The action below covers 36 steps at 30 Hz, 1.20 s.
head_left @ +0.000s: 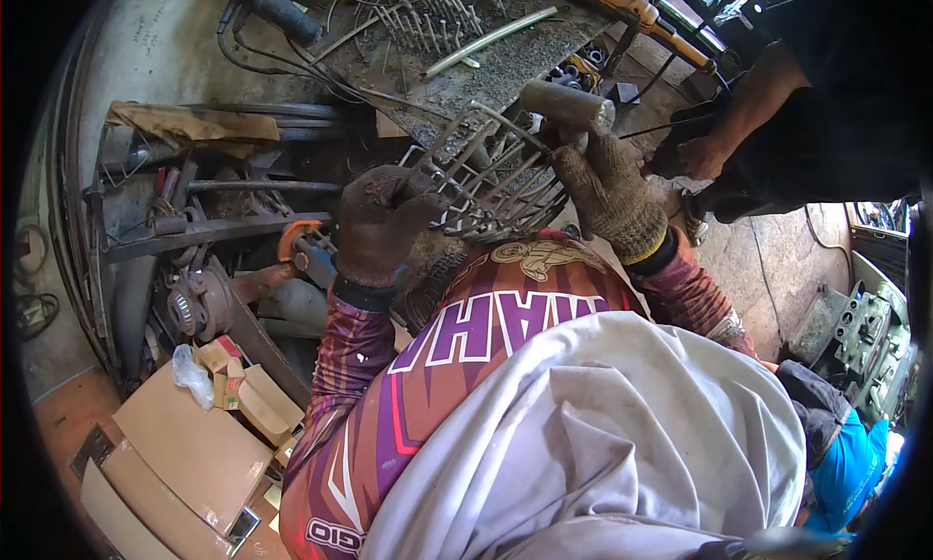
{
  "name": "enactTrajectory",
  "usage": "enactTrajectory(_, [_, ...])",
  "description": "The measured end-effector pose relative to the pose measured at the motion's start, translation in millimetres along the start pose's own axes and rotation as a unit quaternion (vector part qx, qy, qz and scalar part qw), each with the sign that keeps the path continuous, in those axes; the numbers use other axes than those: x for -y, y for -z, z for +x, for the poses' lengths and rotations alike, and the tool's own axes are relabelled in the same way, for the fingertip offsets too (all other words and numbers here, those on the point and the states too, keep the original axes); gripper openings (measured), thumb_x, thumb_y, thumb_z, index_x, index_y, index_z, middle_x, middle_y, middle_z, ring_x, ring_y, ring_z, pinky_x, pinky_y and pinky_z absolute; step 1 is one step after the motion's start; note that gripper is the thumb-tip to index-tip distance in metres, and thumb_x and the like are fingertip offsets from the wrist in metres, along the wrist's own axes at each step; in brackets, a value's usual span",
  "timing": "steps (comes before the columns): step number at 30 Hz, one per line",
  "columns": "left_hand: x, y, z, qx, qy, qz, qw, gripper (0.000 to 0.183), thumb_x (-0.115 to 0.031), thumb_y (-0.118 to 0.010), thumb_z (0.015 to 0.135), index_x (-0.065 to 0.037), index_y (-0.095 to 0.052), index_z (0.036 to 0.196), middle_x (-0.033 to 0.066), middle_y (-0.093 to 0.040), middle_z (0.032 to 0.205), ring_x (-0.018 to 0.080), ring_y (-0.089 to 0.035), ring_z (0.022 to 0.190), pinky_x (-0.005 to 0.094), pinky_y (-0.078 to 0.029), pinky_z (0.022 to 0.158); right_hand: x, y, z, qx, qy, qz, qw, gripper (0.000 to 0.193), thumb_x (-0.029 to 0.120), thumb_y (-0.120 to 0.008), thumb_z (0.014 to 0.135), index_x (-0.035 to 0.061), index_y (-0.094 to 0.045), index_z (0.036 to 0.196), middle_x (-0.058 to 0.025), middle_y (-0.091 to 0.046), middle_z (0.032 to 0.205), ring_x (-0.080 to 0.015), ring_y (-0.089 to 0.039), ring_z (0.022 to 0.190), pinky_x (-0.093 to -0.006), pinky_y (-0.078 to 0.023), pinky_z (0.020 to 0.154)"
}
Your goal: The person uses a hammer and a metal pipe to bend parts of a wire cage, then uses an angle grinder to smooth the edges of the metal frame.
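A basket-like frame of bent metal rods [501, 176] is in front of my body at the edge of the workbench. My left hand [384, 222], in a dark, dirty work glove, has its fingers curled at the frame's left side and grips it there. In a brown knitted glove, my right hand [622, 196] is closed around the short visible part of a hammer [564, 105]. The thick cylindrical hammer head is raised above the frame's right side, apart from the rods. Most of the handle is hidden by the glove.
The metal workbench [389, 69] carries upright metal pins [428, 21] and a pale curved rod [491, 40]. An angle grinder [306, 249] lies among scrap at left, above cardboard boxes [194, 439]. Another person's arm [753, 113] is close at right; someone in blue [846, 463] is lower right.
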State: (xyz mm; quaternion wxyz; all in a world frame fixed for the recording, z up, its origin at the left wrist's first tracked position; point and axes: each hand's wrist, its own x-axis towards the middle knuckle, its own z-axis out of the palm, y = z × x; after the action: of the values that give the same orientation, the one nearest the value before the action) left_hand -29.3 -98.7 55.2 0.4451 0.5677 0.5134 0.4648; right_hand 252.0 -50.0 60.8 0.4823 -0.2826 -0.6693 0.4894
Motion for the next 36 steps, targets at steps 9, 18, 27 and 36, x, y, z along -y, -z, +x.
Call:
enactTrajectory(9, [-1.2,8.5,3.2,0.037,0.061,0.034,0.997,0.036,-0.031,-0.077,0.09,0.0,-0.066,0.104,0.0004,-0.064,0.086,0.0068,-0.057,0.078,0.0253,-0.047,0.067,3.4,-13.0,10.4,-0.023,-0.098,0.002,0.995,0.041,0.017,-0.062,0.1,0.0009,-0.051,0.136,-0.0094,-0.064,0.117,-0.0141,-0.061,0.097,-0.0302,-0.051,0.083])
enactTrajectory(18, [-21.8,-1.5,1.6,0.02,0.032,0.073,0.997,0.038,-0.033,-0.078,0.09,0.0,-0.07,0.106,0.002,-0.068,0.083,0.0068,-0.059,0.075,0.026,-0.05,0.066,2.1,-19.9,13.1,-0.017,-0.079,0.049,0.996,0.037,0.018,-0.062,0.1,0.0053,-0.056,0.135,-0.0113,-0.068,0.116,-0.0171,-0.066,0.097,-0.0325,-0.053,0.084])
enactTrajectory(27, [-41.0,-18.1,-17.8,-0.003,-0.054,0.296,0.954,0.027,-0.026,-0.077,0.089,-0.001,-0.066,0.088,0.0055,-0.067,0.073,0.0104,-0.058,0.063,0.0302,-0.045,0.056,-3.8,-5.3,-3.8,0.037,-0.026,-0.196,0.979,0.046,0.016,-0.06,0.098,0.0066,-0.051,0.142,-0.018,-0.066,0.124,-0.0299,-0.07,0.105,-0.0384,-0.055,0.089])
enactTrajectory(36, [-42.5,-22.0,-26.3,-0.036,-0.063,0.391,0.918,0.026,-0.028,-0.076,0.088,-0.003,-0.07,0.086,0.0136,-0.068,0.072,0.027,-0.068,0.065,0.0367,-0.05,0.058,17.3,-29.2,-20.8,0.118,-0.066,-0.228,0.964,0.045,0.026,-0.061,0.097,0.0058,-0.054,0.136,-0.0224,-0.068,0.104,-0.0389,-0.069,0.096,-0.0446,-0.055,0.081])
